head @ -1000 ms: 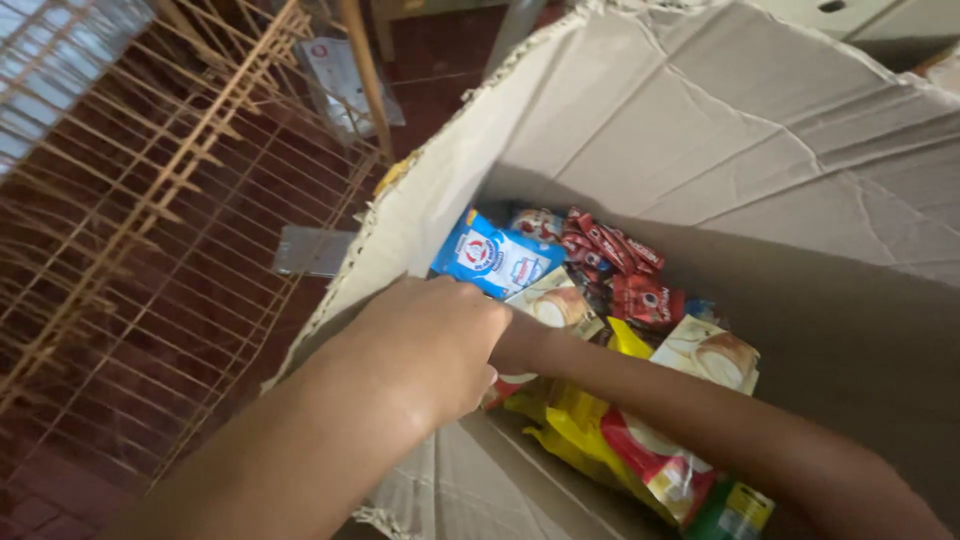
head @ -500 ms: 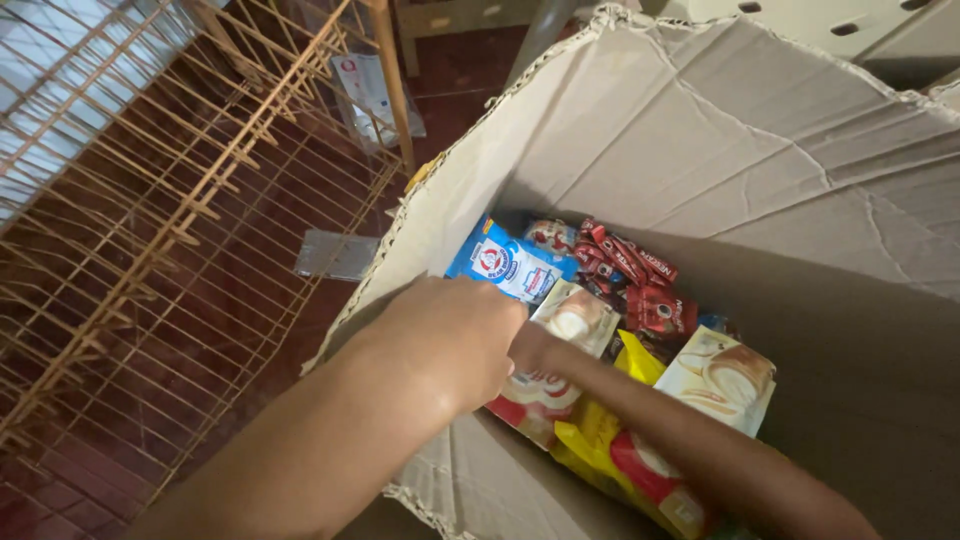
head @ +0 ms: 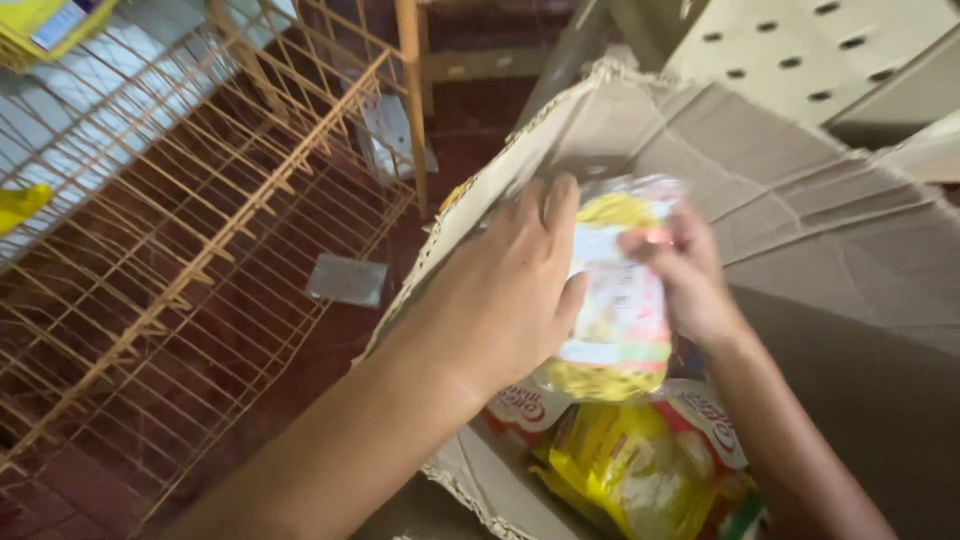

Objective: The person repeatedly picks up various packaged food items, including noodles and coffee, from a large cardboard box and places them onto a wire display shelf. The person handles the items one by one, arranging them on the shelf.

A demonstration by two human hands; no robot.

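While the person leans over the open cardboard box (head: 820, 200), both hands hold one clear packet (head: 612, 300) with yellow contents and a pale label, lifted above the other goods. The left hand (head: 500, 300) lies flat against the near side of the packet; its fingers (head: 545, 225) are pressed together and point upward, and the thumb hooks under the packet's lower edge, probably to carry its weight. The right hand (head: 690, 280) takes the far side, where its fingertips (head: 645, 243) pinch the upper part of the wrapper, it seems to keep the soft packet from folding. The picture is blurred here, so the exact grip of the right thumb cannot be told.

Below the fingers, at the bottom of the box, lie more snack packets (head: 640, 470), yellow and red ones, packed close to each other. Beyond the fingertips the box flap stands up and is bent backward, so the opening stays free. To the left of the left hand stands an orange wire rack (head: 190, 260) over a dark red tiled floor (head: 80, 490), where a small grey flat piece (head: 347, 280) lies
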